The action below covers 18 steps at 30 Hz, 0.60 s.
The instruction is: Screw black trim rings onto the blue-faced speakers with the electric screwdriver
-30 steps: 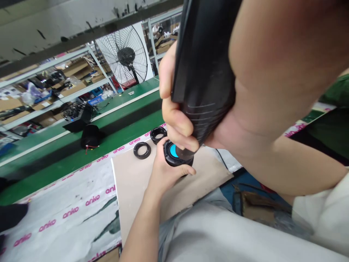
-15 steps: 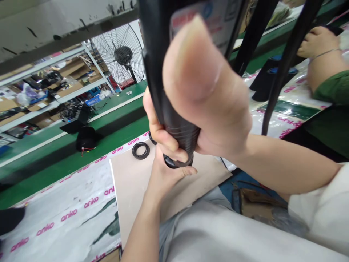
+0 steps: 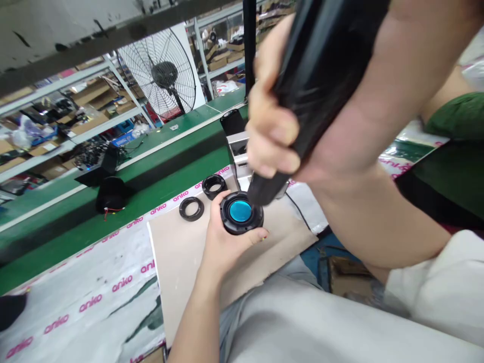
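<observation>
My left hand (image 3: 227,239) is wrapped round a black round housing (image 3: 231,227) with a shiny blue disc (image 3: 240,211) in its centre, held over a beige board. My right hand (image 3: 321,146), close to the camera, grips a thick black electric screwdriver (image 3: 321,65). The tool slants down to the left, and its tapered end is at the right rim of the housing; whether it touches cannot be told. Left of the housing, a flat black ring (image 3: 191,208) and a taller black ring (image 3: 214,187) lie on the board.
The beige board (image 3: 181,272) lies over white printed plastic sheeting (image 3: 71,307) on a green bench (image 3: 196,166). A metal fixture (image 3: 240,151) stands behind the housing. A fan (image 3: 164,75) and shelves are further back. A co-worker's green sleeve (image 3: 457,118) shows at right.
My right hand and the screwdriver have swung up and right, and the tool now tilts. The housing in my left hand, mostly hidden before, shows its blue disc. The left hand stays nearly in place.
</observation>
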### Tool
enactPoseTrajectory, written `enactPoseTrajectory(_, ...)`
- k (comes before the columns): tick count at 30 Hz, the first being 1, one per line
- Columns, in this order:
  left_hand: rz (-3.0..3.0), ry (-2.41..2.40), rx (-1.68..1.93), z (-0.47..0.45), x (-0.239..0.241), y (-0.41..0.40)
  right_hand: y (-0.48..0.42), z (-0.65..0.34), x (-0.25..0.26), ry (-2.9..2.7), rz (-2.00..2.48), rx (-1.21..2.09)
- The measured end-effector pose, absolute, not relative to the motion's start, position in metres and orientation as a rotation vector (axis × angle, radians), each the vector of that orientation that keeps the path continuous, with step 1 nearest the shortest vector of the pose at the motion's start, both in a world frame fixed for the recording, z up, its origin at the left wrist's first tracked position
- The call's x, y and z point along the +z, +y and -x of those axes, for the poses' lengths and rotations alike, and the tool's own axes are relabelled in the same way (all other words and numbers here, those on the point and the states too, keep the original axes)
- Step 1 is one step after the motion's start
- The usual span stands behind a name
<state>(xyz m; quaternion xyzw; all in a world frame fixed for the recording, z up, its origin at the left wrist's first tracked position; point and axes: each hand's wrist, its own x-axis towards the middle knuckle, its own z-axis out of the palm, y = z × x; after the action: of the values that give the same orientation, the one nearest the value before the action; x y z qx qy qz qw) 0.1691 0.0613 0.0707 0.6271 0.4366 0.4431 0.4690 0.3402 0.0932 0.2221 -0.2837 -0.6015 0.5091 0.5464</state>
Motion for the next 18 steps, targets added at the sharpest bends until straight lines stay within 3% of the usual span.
enactPoseTrajectory(2, -1.527, 1.061, 1.079, -0.170, 0.069, 0.060, 0.102, -0.351, 0.206, -1.191, 0.437, 0.885)
enactPoseTrajectory(5, -1.511, 1.079, 1.077, -0.170, 0.066, 0.060, 0.122, -0.361, 0.170, -1.077, 0.575, 0.704)
enactPoseTrajectory(10, -1.507, 1.106, 1.080, -0.169, 0.064, 0.060, 0.144, -0.363, 0.133, -1.064, 0.670, 0.722)
enactPoseTrajectory(18, -1.543, 1.101, 1.099, -0.170, 0.065, 0.057, 0.131, -0.371, 0.134, -1.070, 0.675, 0.921)
